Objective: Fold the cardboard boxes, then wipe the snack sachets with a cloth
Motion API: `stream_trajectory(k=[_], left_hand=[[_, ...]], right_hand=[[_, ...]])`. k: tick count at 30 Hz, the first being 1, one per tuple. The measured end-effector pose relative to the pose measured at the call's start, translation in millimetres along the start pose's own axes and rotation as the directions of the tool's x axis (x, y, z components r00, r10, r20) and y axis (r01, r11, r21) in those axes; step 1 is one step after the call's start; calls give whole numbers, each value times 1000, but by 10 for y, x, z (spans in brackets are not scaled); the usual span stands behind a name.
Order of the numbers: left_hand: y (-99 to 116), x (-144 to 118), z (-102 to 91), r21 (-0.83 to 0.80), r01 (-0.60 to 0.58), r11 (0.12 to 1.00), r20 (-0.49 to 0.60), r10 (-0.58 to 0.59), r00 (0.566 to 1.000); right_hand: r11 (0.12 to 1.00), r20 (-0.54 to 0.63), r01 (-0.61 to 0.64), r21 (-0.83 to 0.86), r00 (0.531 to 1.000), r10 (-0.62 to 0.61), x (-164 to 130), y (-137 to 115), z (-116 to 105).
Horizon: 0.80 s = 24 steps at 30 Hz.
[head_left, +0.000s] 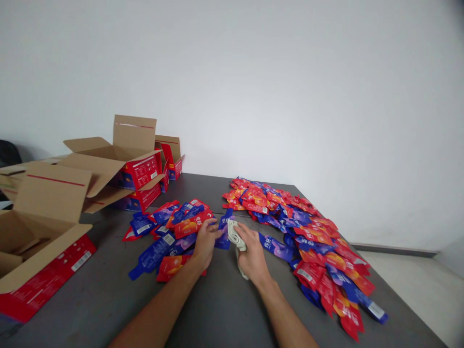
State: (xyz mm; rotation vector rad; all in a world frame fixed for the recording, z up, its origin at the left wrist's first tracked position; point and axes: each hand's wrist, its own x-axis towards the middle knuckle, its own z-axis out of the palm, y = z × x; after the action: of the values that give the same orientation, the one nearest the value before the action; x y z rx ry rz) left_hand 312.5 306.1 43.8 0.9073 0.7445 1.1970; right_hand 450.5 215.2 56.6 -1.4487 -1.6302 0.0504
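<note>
The blue pouch (224, 232) is lying flat near the middle of the grey tabletop (217, 309), and the left hand (206, 241) is resting on its left edge, fingers curled down with the tips touching the foil. Just beside it, the right hand (252, 256) is closing around a pale folded cloth (236, 239), the cloth showing between thumb and fingers and trailing out under the palm. The two hands are sitting close together, the cloth almost touching the pouch's right side.

Moving outward, a small heap of red and blue pouches (166, 232) is spreading out to the left of the left hand, some overlapping each other, one long blue one pointing toward the near edge. To the right of the right hand a much larger heap of pouches (308, 241) is running in a band from the far side of the tabletop down to the near right corner.

Further left, an open cardboard box (39, 241) with a red printed side is standing at the near corner, flaps up. Behind it, more open red boxes (137, 169) are stacking against each other near the white wall (290, 72)
</note>
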Motion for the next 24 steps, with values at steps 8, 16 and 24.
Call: stream_trajectory(k=[8, 16, 24], left_hand=[[39, -79, 112, -295, 360, 885, 297, -272, 915], [98, -114, 89, -296, 424, 856, 419, -282, 863], [39, -101, 80, -200, 438, 877, 364, -348, 864]], right_hand=[[981, 173, 187, -51, 969, -176, -22, -181, 49], [955, 106, 111, -274, 991, -85, -11, -87, -15], [941, 150, 121, -315, 986, -77, 3, -26, -115]])
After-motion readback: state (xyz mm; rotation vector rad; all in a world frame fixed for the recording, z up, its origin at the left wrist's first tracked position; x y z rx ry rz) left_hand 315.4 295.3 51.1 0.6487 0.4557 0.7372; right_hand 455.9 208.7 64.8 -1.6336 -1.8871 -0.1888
